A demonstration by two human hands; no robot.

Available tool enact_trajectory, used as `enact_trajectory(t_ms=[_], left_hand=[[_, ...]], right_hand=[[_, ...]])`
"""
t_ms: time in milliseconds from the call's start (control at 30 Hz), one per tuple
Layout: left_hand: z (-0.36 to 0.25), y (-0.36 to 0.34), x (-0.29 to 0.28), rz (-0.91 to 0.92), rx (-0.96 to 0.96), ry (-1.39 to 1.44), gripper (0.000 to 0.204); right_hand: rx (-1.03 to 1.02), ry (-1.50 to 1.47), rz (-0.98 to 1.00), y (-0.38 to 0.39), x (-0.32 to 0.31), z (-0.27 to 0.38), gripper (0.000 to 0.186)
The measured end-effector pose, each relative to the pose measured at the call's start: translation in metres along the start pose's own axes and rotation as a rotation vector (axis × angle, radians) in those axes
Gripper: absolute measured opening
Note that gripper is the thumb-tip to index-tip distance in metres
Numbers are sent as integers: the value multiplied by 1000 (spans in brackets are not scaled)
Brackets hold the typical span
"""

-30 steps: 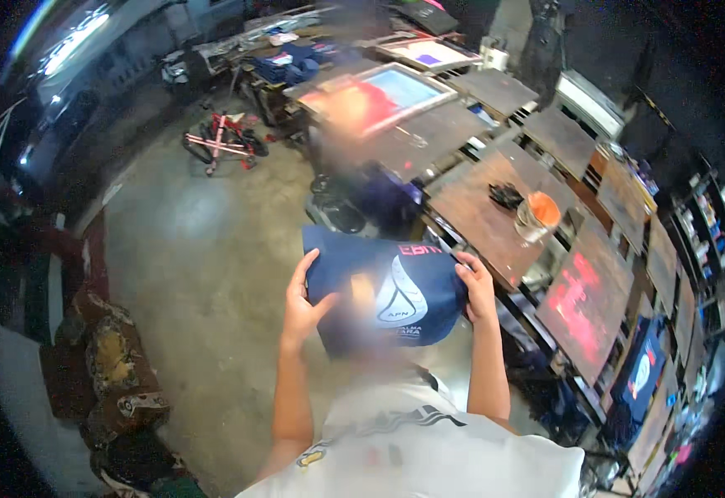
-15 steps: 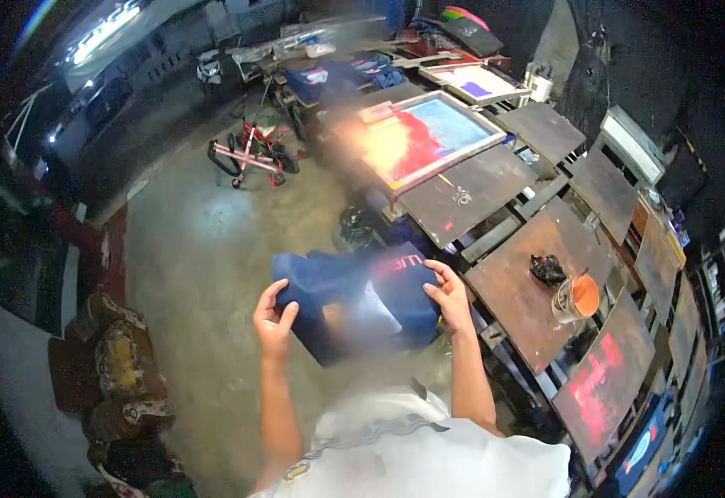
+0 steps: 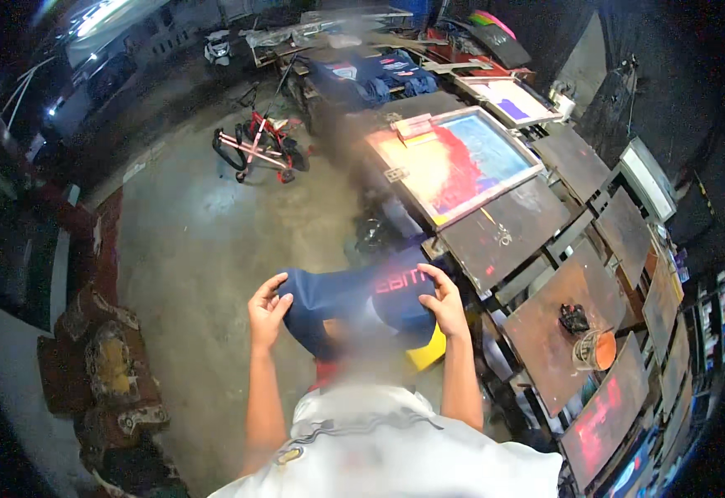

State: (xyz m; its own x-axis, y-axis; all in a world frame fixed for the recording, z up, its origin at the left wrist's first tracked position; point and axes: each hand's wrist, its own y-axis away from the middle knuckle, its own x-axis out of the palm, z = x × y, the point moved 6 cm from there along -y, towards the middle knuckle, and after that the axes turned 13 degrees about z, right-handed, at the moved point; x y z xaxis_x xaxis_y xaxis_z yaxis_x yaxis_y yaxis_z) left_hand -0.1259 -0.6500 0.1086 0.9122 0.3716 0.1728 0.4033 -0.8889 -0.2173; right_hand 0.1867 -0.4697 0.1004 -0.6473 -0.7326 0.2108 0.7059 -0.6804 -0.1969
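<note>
A navy cloth [image 3: 321,300] with pinkish-red lettering near its upper right hangs stretched between my two hands in front of my chest. My left hand [image 3: 268,310] pinches its upper left corner between thumb and fingers. At the opposite side, my right hand [image 3: 446,302] grips the upper right edge beside the lettering. A pale shape and a small orange patch show on the cloth's middle, but a blur there hides detail. Below the cloth, a yellow patch [image 3: 427,349] shows near my right wrist; I cannot tell what it belongs to.
On my right, dark flat boards [image 3: 566,319] stand in rows on a frame, one carrying an orange-mouthed bucket [image 3: 595,351]. A framed printing screen [image 3: 462,162] with red and blue ink lies farther off. Ahead left stands a small bike [image 3: 258,148]; a patterned armchair [image 3: 109,365] sits left.
The cloth has been pulled flatter and wider, and more of its lettering shows. Both hands still hold it. My view has shifted, and the yellow patch below the cloth shows more.
</note>
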Motion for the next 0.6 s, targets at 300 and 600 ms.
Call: enact_trajectory(t_ms=[300, 600], left_hand=[[-21, -101, -134, -61, 46, -60, 33], [4, -145, -207, -36, 8, 64, 49]], right_hand=[[-76, 27, -89, -133, 69, -23, 50], [-31, 91, -200, -200, 111, -54, 30]])
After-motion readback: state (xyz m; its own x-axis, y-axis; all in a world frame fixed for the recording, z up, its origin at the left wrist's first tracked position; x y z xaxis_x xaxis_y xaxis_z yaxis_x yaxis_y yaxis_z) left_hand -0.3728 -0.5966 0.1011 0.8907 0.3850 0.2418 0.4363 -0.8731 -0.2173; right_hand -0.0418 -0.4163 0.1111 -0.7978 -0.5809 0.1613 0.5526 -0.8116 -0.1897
